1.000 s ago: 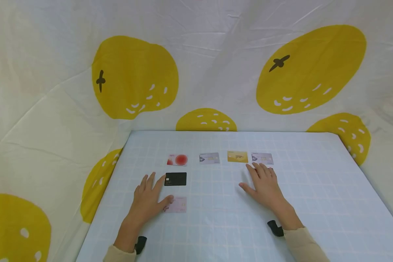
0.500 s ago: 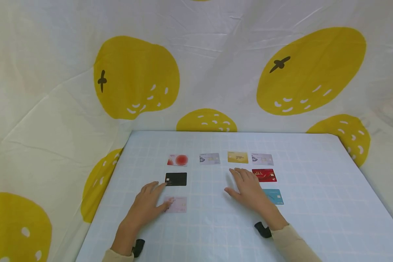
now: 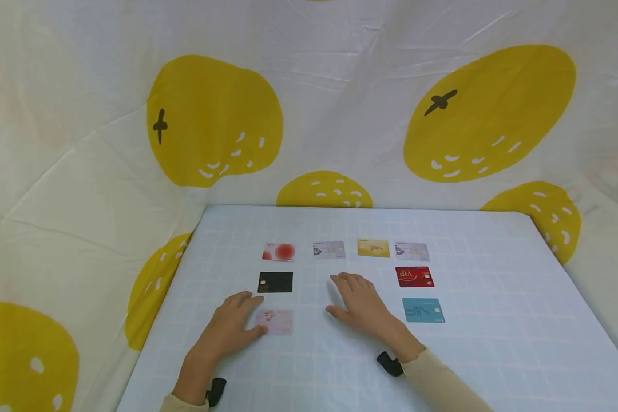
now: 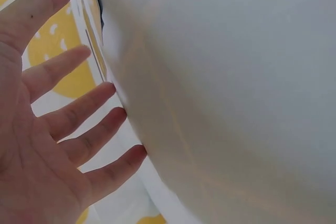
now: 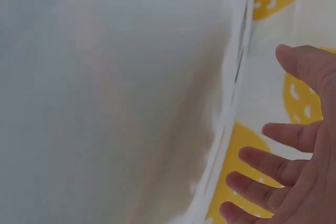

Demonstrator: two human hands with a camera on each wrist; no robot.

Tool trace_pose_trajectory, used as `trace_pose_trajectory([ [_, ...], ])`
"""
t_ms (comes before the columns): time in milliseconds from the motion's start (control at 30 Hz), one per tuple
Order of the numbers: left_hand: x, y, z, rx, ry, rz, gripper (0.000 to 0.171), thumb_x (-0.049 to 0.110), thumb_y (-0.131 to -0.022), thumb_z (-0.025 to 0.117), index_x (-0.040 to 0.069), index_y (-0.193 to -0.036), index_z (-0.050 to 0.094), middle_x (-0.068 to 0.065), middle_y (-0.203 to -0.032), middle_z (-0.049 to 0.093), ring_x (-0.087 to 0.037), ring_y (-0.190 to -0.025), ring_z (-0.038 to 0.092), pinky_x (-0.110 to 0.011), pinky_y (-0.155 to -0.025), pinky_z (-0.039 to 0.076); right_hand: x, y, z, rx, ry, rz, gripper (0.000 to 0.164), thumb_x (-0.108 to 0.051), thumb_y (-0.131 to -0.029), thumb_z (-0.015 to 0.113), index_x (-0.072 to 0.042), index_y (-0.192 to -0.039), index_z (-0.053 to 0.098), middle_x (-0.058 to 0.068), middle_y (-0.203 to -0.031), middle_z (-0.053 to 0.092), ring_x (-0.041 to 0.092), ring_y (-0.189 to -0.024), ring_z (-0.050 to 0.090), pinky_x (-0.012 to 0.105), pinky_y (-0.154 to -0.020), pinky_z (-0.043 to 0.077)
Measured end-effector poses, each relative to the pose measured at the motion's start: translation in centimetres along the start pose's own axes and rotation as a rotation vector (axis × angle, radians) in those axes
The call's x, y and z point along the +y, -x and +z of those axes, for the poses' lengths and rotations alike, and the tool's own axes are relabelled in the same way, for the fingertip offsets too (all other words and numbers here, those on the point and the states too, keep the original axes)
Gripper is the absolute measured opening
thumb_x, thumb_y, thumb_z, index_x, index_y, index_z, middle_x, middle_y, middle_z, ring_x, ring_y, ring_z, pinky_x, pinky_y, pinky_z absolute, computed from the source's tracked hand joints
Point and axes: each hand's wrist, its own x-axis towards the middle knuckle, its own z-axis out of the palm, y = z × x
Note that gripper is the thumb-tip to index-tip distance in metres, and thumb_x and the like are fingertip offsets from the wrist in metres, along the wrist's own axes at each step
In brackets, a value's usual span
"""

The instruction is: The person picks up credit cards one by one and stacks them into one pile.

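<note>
My left hand (image 3: 232, 326) is at the left of the table, fingers spread, thumb tip at the left edge of a pale pink card (image 3: 279, 322). Just beyond its fingertips lies a black card (image 3: 276, 282). My right hand (image 3: 359, 306) holds nothing; its fingers are extended over the middle of the table, left of a red VIP card (image 3: 415, 277) and a teal card (image 3: 424, 310). Both wrist views show an empty palm with loosely straight fingers, the left hand (image 4: 58, 129) and the right hand (image 5: 294, 166).
Along the back lie a white card with a red circle (image 3: 279, 252), a silver card (image 3: 329, 250), a gold card (image 3: 373, 248) and another silver card (image 3: 412, 251). The pale gridded table (image 3: 494, 320) meets a white curtain (image 3: 340, 103) with yellow fruit prints.
My right hand has moved left and toward me from the right-hand silver card, uncovering the red and teal cards. My left hand has drawn back slightly from the black card.
</note>
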Motion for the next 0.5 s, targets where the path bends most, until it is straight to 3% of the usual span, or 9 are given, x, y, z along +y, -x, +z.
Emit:
trace_pose_trajectory([
  [267,0.1,0.2,-0.3,-0.027,-0.011,-0.019,0.067,0.043,-0.08,0.083,0.022,-0.139,0.059,-0.011,-0.145,0.048,-0.034,-0.133,0.041,-0.06,-0.105,0.037,-2.9,-1.6,1.6,-0.008,0.004,-0.1,0.066,-0.044,-0.09,0.073,-0.009,-0.141,0.05,0.01,-0.135,0.054,0.031,-0.127,0.048,0.053,-0.103,0.041],
  [500,0.0,0.2,-0.2,-0.034,-0.017,-0.023,0.064,0.042,-0.079,0.084,0.023,-0.136,0.062,-0.01,-0.146,0.048,-0.034,-0.135,0.04,-0.06,-0.105,0.036,-5.0,-2.3,2.4,-0.045,-0.005,-0.118,0.06,-0.044,-0.09,0.072,-0.009,-0.136,0.054,0.01,-0.132,0.055,0.03,-0.125,0.05,0.051,-0.101,0.042],
])
